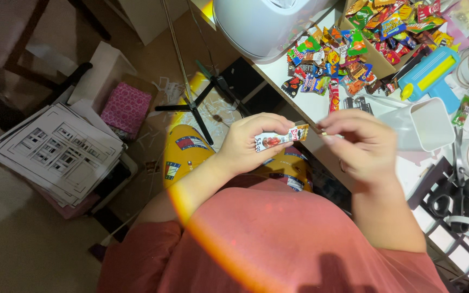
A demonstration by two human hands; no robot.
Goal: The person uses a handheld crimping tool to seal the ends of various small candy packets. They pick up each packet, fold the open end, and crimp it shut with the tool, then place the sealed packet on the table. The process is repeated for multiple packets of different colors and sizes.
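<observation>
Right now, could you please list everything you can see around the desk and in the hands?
small packet: one, white, red and orange, between both hands
snack wrappers: many, mixed colours, piled on the desk
cardboard box: one, brown, filled with more wrappers, top of the desk
tape dispenser: one, blue and yellow, beside the box
container: one, white, empty, near the right hand
scissors: one pair, black handles, right edge
appliance: one, white, rounded, top centre
paper stack: one, white printed sheets, floor at left
pink box: one, floor behind the papers
tripod: one, black, on the floor
left hand: grips the packet
right hand: pinches at the packet's end
</observation>
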